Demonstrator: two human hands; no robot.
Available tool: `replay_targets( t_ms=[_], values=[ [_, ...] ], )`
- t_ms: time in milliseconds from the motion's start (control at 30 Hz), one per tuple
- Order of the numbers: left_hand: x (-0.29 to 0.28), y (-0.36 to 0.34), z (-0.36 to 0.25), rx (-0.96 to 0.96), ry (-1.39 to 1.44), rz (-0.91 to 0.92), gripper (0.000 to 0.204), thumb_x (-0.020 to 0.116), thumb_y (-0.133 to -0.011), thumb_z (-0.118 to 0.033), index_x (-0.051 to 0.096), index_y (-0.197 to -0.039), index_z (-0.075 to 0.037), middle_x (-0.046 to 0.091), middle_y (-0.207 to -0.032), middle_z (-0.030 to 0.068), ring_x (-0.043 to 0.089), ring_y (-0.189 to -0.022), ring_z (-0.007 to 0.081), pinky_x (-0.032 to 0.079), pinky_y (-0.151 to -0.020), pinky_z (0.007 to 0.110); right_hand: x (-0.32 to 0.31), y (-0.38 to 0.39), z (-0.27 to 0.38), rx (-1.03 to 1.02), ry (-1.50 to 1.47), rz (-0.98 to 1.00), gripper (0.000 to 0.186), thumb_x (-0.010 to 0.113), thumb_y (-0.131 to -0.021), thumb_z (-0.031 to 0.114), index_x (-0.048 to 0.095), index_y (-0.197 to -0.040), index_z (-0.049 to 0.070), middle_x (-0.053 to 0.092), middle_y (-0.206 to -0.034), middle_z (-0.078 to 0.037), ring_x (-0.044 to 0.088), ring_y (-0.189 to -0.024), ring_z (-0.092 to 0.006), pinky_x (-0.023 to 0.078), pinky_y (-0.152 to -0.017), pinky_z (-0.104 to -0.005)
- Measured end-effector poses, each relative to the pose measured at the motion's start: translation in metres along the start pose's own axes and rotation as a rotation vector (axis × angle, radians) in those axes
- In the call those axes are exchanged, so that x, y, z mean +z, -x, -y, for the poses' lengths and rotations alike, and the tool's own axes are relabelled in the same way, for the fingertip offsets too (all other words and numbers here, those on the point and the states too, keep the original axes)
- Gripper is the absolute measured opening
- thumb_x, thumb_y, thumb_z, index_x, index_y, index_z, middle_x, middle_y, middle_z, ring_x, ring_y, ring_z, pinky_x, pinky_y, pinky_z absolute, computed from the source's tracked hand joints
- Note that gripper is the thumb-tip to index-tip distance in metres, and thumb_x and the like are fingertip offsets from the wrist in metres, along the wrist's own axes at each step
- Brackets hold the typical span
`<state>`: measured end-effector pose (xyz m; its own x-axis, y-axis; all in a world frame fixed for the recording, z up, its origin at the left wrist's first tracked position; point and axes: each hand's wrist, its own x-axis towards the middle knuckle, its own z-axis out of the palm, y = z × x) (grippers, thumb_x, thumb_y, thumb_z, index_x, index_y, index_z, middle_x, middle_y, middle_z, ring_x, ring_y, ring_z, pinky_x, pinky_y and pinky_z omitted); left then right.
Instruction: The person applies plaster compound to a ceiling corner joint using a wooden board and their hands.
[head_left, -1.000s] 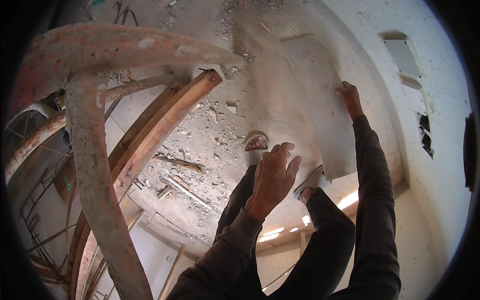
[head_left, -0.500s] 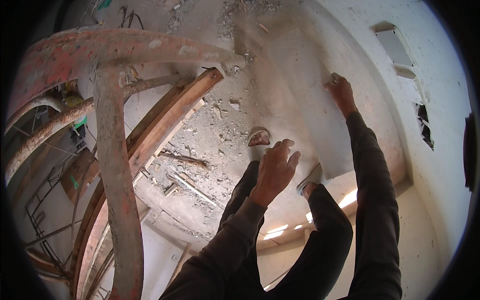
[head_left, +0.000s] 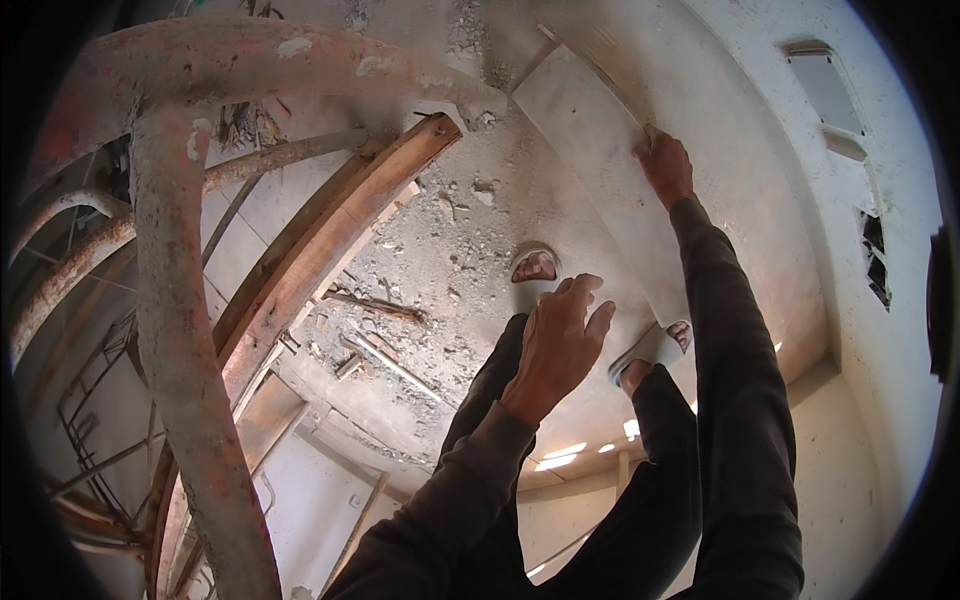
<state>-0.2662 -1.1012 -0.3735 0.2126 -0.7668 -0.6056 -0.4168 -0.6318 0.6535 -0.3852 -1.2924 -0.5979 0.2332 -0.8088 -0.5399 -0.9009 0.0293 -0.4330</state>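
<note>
A long, pale, flat board (head_left: 600, 150) slants away from my feet over the dusty floor. My right hand (head_left: 664, 168) is closed on its right edge, about midway along. The board's near end is close to the toes of my right foot; whether it touches the floor there I cannot tell. My left hand (head_left: 560, 345) hangs in the air above my left leg, fingers loosely spread, with nothing in it. It is apart from the board. The underside of the board and the fingers beneath its edge are hidden.
To the left rises a rusty metal pipe frame (head_left: 190, 270), with a wooden beam (head_left: 340, 230) behind it. Rubble (head_left: 440, 260), a thin rod (head_left: 395, 368) and wood scraps lie on the floor. A white wall (head_left: 800, 170) with a broken hole (head_left: 875, 260) stands at right.
My right hand and the board have shifted slightly left and away, uncovering my right toes. The board's far end shows more sharply. My left hand has barely moved; the whole view has shifted.
</note>
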Motion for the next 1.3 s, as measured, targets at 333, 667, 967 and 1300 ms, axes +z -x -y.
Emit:
replay_targets(
  t_ms=[333, 667, 967, 1300],
  values=[
    [0.004, -0.003, -0.014, -0.018, 0.032, 0.058, 0.03, 0.064, -0.09, -0.018, 0.058, -0.112, 0.002, 0.067, -0.1, 0.0226, 0.067, -0.094, 0.0346, 0.053, -0.079, 0.04, 0.012, 0.017, 0.01, 0.069, -0.071, -0.042, 0.03, 0.063, -0.085, 0.025, 0.067, -0.102, 0.0, 0.067, -0.1, -0.024, 0.064, -0.098, -0.0401, 0.05, -0.086, -0.0486],
    [-0.007, -0.011, -0.013, -0.019, 0.038, 0.038, 0.031, 0.063, -0.09, -0.017, 0.057, -0.112, 0.003, 0.066, -0.099, 0.0246, 0.067, -0.093, 0.0369, 0.052, -0.08, 0.043, 0.004, -0.046, 0.069, -0.047, -0.088, -0.11, 0.031, 0.064, -0.086, 0.027, 0.067, -0.098, -0.001, 0.067, -0.099, -0.025, 0.064, -0.099, -0.0398, 0.05, -0.086, -0.048],
    [-0.001, -0.015, -0.016, 0.015, 0.024, 0.035, 0.03, 0.065, -0.089, -0.016, 0.058, -0.112, 0.002, 0.066, -0.097, 0.0247, 0.067, -0.092, 0.036, 0.053, -0.077, 0.042, -0.003, -0.035, 0.06, -0.079, 0.004, -0.104, 0.033, 0.059, -0.087, 0.027, 0.066, -0.102, -0.001, 0.067, -0.101, -0.026, 0.064, -0.099, -0.0407, 0.05, -0.086, -0.0488],
    [0.013, 0.001, 0.006, 0.008, 0.025, -0.001, 0.029, 0.067, -0.087, -0.017, 0.061, -0.109, 0.001, 0.067, -0.092, 0.0222, 0.067, -0.085, 0.0339, 0.052, -0.076, 0.04, -0.074, 0.065, -0.004, 0.016, 0.042, -0.159, 0.034, 0.06, -0.087, 0.029, 0.061, -0.114, 0.008, 0.069, -0.088, -0.022, 0.067, -0.085, -0.0402, 0.052, -0.074, -0.0511]
  ],
)
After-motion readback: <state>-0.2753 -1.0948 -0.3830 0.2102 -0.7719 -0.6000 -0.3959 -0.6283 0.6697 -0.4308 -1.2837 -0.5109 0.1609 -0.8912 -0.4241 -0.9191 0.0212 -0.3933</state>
